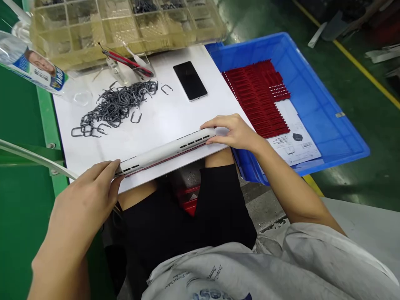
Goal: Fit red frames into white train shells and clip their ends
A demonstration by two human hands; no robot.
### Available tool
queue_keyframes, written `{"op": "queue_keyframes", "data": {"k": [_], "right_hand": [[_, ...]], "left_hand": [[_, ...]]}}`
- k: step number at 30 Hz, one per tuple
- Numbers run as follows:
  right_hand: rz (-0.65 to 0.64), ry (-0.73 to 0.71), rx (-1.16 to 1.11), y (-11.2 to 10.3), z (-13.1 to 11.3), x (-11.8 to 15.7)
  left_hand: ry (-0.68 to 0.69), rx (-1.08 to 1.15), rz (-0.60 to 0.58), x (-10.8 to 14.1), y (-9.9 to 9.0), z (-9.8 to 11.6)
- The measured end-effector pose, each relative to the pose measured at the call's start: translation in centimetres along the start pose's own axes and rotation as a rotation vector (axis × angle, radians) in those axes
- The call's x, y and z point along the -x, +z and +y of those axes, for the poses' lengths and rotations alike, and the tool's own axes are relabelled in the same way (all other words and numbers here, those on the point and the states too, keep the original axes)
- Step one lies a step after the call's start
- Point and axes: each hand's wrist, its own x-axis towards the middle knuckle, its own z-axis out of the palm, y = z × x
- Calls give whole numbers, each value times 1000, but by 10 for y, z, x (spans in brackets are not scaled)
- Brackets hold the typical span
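A long white plastic bar [162, 152] with a row of dark slots lies across a white board [175, 114] on my lap, and a thin red strip shows along its lower edge. My left hand [84, 196] grips the bar's left end. My right hand [229, 132] holds its right end, fingers over the top. A heap of dark grey metal clips [117, 104] lies on the board above the bar, with a few loose clips close by. A black smartphone [190, 80] lies face up on the board, beyond both hands.
A blue plastic crate [331, 112] to the right holds red comb-like plastic strips [258, 98] on a printed paper sheet [295, 143]. A clear compartment box [125, 25], a cup with a red-handled tool [128, 62] and a water bottle [31, 62] stand at the far edge.
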Motion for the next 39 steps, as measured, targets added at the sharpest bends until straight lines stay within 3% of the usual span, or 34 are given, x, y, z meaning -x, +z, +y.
{"op": "queue_keyframes", "data": {"k": [12,20,23,26,29,33,36,39], "right_hand": [[-107,24,65,-1,19,2],[-78,-38,159,6,24,6],[-108,2,218,5,20,8],[-152,27,360,6,1,7],[-165,13,590,27,-32,-6],[-290,-216,591,79,-69,-40],[-453,-307,572,106,-81,-63],[-527,-311,579,111,-81,-75]], "left_hand": [[80,21,4,-8,9,-4],[97,3,-9,-1,14,-5],[111,21,36,3,16,-7],[105,70,28,4,21,-10],[94,204,17,4,27,-8],[106,563,69,7,42,9],[100,706,74,16,57,20],[15,728,163,26,74,22]]}}
